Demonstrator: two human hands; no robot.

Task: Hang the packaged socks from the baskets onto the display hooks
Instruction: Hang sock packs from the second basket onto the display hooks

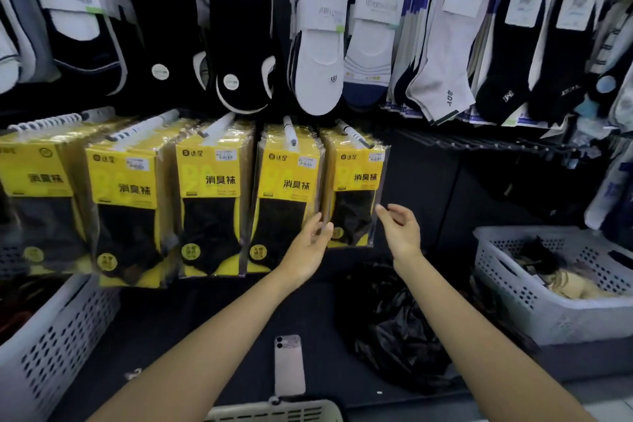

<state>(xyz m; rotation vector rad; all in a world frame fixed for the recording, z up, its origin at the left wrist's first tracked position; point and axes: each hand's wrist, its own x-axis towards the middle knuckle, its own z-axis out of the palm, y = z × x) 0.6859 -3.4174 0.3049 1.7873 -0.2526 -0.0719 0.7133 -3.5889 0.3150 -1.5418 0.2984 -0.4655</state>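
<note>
— Progress first: where do we stand?

— We count five hooks loaded with yellow packs, and the rightmost yellow sock pack (354, 192) is our landmark. It hangs on its hook at the front of a stack. To its right runs a row of bare hooks (479, 144). Farther right and lower, the white basket (507, 288) holds what look like more socks (548, 271), though they are blurred. We judge the job partly done, with a fair share left.

— And our hands?

— Both hold nothing. Our left hand (308, 243) is loosely spread at the pack's left edge, fingertips over the plastic; we cannot tell whether they touch. Our right hand (400, 229) is relaxed and open just beside the pack's right edge.

— Room to move?

— Right of the pack the dark panel under those hooks is bare, so we have space to swing toward the basket. Left of it the neighbouring pack hangs close, edges nearly overlapping, so there is little slack. Below the pack lies a crumpled black plastic bag (394, 325), and below-left a phone (289, 365) lies flat; we should lift over both. A second basket (274, 409) sits far below the pack, nearest us, and a third basket (51, 336) stands well to its left.
</note>
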